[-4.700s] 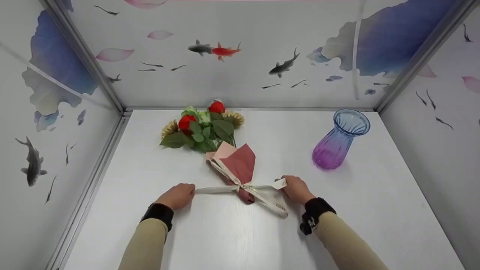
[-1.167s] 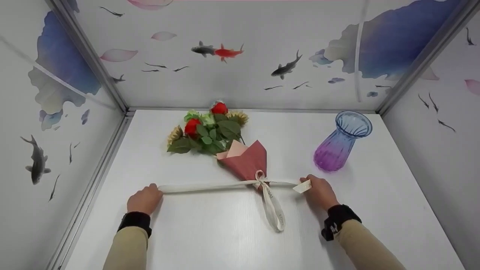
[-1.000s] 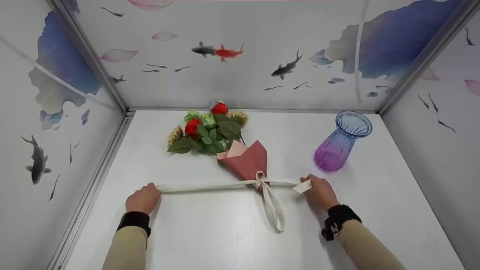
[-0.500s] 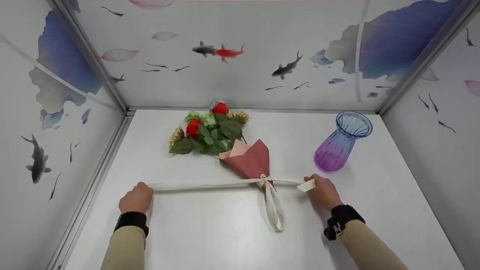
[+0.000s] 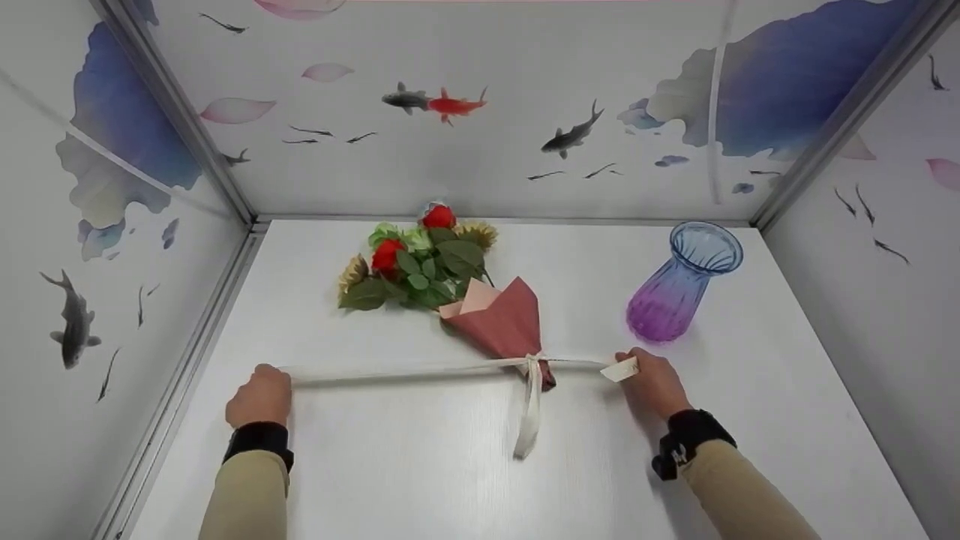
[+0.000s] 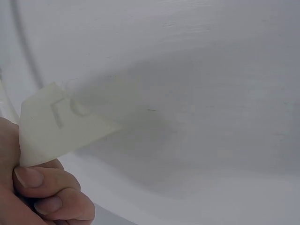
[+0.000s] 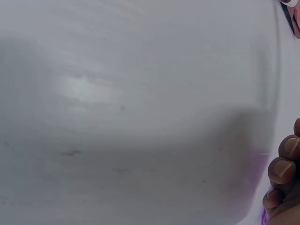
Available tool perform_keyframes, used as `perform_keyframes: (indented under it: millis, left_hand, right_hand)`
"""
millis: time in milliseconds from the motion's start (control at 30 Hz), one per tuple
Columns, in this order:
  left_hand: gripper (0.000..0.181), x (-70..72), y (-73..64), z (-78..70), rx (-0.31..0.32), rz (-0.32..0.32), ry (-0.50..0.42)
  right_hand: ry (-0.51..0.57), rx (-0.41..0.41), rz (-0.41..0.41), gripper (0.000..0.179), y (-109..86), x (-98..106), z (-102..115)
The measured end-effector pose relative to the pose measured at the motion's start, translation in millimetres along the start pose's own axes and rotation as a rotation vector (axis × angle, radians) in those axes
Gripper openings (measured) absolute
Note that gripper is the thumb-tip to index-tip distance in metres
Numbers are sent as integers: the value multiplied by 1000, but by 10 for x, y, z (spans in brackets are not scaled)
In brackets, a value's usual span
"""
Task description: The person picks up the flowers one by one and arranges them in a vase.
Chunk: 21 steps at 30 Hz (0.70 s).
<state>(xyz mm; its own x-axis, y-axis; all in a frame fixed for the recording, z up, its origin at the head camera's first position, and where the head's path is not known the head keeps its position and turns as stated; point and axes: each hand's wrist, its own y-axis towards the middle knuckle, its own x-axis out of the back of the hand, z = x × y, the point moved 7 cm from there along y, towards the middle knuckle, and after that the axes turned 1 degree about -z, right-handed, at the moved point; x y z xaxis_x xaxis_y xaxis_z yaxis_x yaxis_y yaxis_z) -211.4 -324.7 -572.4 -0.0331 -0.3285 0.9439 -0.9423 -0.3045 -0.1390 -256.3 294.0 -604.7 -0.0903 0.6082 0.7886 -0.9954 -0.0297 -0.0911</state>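
A bouquet lies on the white table, its flowers of red roses, sunflowers and green leaves pointing to the back left. Its stems are wrapped in dusky red paper. Round the narrow end of the wrap runs a cream ribbon, stretched nearly straight to both sides, with a tail hanging from the knot toward the front. My left hand pinches one end; in the left wrist view the lettered ribbon tip sticks out past the fingers. My right hand pinches the other end, a short flap showing.
A glass vase, blue at the top and purple below, stands at the right behind my right hand. The white table is enclosed by printed panels at the back and both sides.
Both hands have spread apart, the left going far left, pulling the ribbon long. The bow's small loop has vanished and the hanging loop has become a single tail. The bouquet has shifted slightly right.
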Motion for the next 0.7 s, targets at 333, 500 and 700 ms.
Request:
perform_keyframes:
  millis: [333,500,700]
  left_hand:
    - [23,-13,27,55,26,-12,-18]
    - [26,-5,23,95,65,-30,-55]
    - [26,-6,8,89,44,-19,-42]
  right_hand:
    - [-22,-107,-89,26,-33,188,-184]
    - [26,-208,-93,32,-61,275,-362]
    - [28,-272,-153,32,-101,463,-529]
